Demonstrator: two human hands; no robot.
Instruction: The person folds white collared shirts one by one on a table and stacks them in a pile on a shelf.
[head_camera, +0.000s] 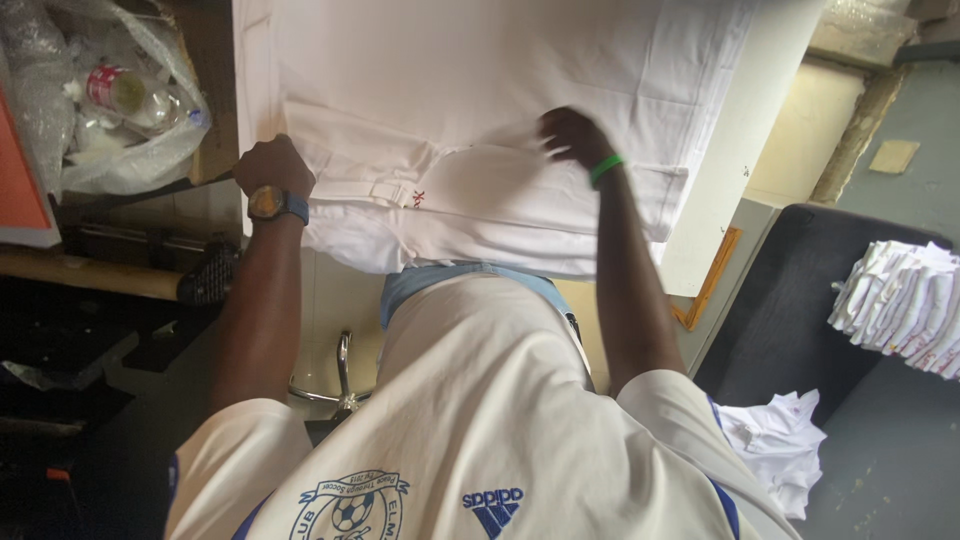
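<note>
We pinch the half-folded white garment (480, 200) mid-frame on the table (720, 170), left hand (272, 165) closed on its edge, right hand (572, 135) pinching cloth; folding looks unfinished.

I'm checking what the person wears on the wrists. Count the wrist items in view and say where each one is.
2. A wristwatch on the left hand at the white garment's left edge; a green wristband on the right hand at its middle.

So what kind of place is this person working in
Probably a small garment or laundry workshop. Both hands, left hand and right hand, press a white garment flat on a cloth-covered table, with a stack of folded white garments nearby.
</note>
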